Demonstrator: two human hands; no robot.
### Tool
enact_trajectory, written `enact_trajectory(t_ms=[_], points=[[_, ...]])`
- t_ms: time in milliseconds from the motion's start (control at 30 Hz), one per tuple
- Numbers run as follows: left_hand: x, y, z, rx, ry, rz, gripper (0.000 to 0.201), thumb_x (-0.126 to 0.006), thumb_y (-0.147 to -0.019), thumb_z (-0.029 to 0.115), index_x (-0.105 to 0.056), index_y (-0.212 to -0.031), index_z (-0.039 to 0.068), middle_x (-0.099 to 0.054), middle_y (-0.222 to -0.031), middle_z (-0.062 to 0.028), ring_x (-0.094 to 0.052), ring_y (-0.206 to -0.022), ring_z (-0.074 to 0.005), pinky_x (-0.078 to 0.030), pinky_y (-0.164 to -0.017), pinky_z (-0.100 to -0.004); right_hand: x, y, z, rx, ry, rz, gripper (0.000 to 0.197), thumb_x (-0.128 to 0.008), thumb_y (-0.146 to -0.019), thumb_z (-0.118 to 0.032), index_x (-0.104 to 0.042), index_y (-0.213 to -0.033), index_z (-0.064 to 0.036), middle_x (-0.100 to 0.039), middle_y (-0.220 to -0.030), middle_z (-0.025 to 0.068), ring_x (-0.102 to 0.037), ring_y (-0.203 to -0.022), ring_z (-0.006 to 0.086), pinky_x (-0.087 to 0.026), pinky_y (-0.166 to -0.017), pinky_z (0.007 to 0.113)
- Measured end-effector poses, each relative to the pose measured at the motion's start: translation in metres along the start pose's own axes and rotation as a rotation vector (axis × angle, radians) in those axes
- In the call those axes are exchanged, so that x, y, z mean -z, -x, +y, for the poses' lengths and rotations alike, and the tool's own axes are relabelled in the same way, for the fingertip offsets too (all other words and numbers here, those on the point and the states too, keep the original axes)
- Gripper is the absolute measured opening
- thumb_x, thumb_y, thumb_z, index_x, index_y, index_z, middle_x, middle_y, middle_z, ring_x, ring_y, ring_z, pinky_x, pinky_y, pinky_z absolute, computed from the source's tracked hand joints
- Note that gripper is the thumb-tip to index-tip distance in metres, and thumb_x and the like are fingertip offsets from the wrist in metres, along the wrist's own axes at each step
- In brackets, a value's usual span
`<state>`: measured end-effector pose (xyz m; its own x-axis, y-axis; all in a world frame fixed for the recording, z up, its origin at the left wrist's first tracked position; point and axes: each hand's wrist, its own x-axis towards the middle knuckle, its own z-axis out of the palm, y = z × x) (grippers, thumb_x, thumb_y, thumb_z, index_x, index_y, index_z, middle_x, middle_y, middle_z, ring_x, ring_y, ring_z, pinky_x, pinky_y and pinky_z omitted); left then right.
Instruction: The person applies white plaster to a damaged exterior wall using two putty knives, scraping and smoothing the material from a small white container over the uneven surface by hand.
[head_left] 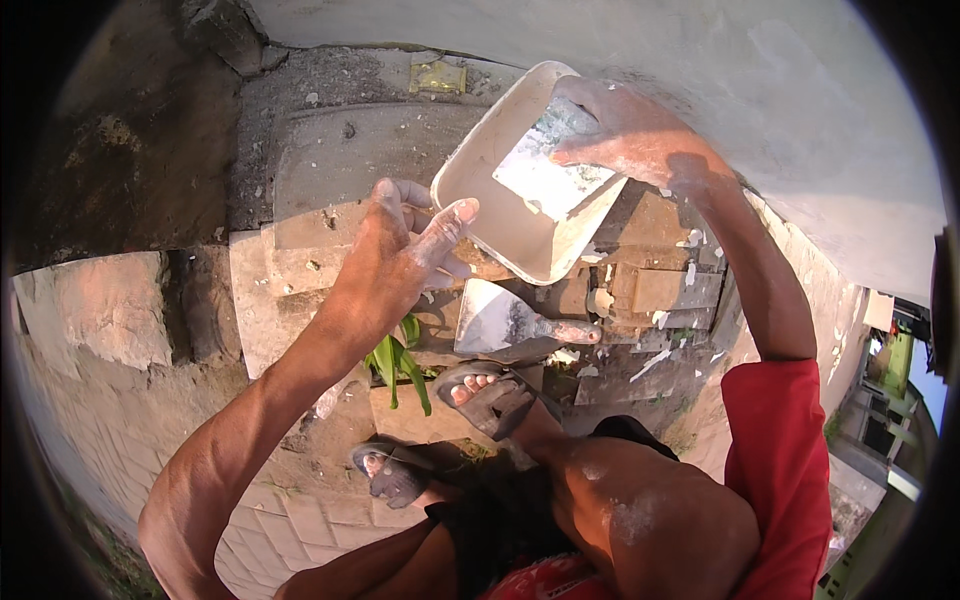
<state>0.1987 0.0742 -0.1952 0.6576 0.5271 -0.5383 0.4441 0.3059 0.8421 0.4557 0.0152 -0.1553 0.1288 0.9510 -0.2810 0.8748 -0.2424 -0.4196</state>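
Observation:
A white rectangular plastic tub (470, 165) stands tilted in view near the wall, its inside smeared with pale residue. My right hand (625, 135) reaches over its far right side, thumb and fingers gripping a flat white square piece (550, 175) with grey smudges, held inside the tub. My left hand (410, 235) hovers at the tub's left rim, fingers apart and partly bent, dusted white; nothing shows in it. Below the tub lies a wide putty knife (500, 318), its blade and handle coated with whitish material.
A pale wall (800, 130) rises along the far right. Broken slabs and white flakes cover the ground. A green plant (398, 365) grows by my sandalled feet (490, 395). A yellow wrapper (437, 75) lies at the back; a rough block (110, 305) sits left.

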Motion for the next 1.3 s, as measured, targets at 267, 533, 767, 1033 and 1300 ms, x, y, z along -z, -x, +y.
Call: enact_trajectory(t_ms=[267, 533, 767, 1033, 1300], points=[[-0.024, -0.009, -0.019, -0.048, 0.314, 0.072, 0.033, -0.062, -0.098, 0.025, -0.041, -0.103, 0.001, -0.063, -0.086, -0.0168, -0.07, -0.07, -0.0216, -0.06, -0.065, -0.0301, -0.028, -0.009, 0.015, 0.208, 0.568, -0.124, 0.048, -0.068, -0.088, -0.031, -0.05, -0.124, -0.0041, -0.067, -0.095, 0.0199, -0.063, -0.094, 0.0381, -0.049, -0.085, 0.049], [-0.026, -0.005, -0.015, -0.066, 0.326, 0.035, 0.019, -0.056, -0.098, 0.012, -0.04, -0.102, 0.002, -0.061, -0.088, -0.0148, -0.069, -0.067, -0.0191, -0.06, -0.061, -0.0285, -0.027, -0.008, 0.012, 0.217, 0.891, 0.012, 0.035, -0.065, -0.09, -0.022, -0.05, -0.116, -0.0021, -0.066, -0.085, 0.0147, -0.066, -0.087, 0.0304, -0.051, -0.074, 0.044], [-0.027, -0.009, -0.019, -0.044, 0.353, 0.03, 0.017, -0.053, -0.098, 0.008, -0.038, -0.102, 0.001, -0.058, -0.088, -0.0143, -0.069, -0.067, -0.0204, -0.062, -0.062, -0.0299, -0.015, -0.018, -0.005, 0.092, 0.866, 0.006, 0.039, -0.061, -0.092, -0.018, -0.049, -0.125, -0.0018, -0.061, -0.098, 0.0125, -0.062, -0.098, 0.0274, -0.052, -0.078, 0.041], [-0.03, 0.0, -0.003, 0.031, 0.641, -0.051, 0.032, -0.059, -0.099, 0.017, -0.033, -0.108, 0.002, -0.059, -0.101, -0.0194, -0.071, -0.086, -0.0275, -0.064, -0.075, -0.0338, 0.016, 0.032, -0.005, 0.287, 0.901, 0.683, 0.031, -0.067, -0.091, -0.027, -0.055, -0.112, -0.0071, -0.069, -0.09, 0.0116, -0.07, -0.081, 0.0271, -0.055, -0.067, 0.039], [0.018, 0.077, -0.082, -0.248, 0.015, -0.009, 0.031, -0.062, -0.098, 0.017, -0.041, -0.111, 0.0, -0.055, -0.1, -0.013, -0.059, -0.098, -0.0191, -0.055, -0.083, -0.034, 0.024, -0.02, -0.098, 0.133, -0.203, 0.567, 0.027, -0.078, -0.083, -0.017, -0.058, -0.094, -0.0029, -0.063, -0.077, 0.0031, -0.054, -0.067, 0.0093, -0.046, -0.061, 0.026]])
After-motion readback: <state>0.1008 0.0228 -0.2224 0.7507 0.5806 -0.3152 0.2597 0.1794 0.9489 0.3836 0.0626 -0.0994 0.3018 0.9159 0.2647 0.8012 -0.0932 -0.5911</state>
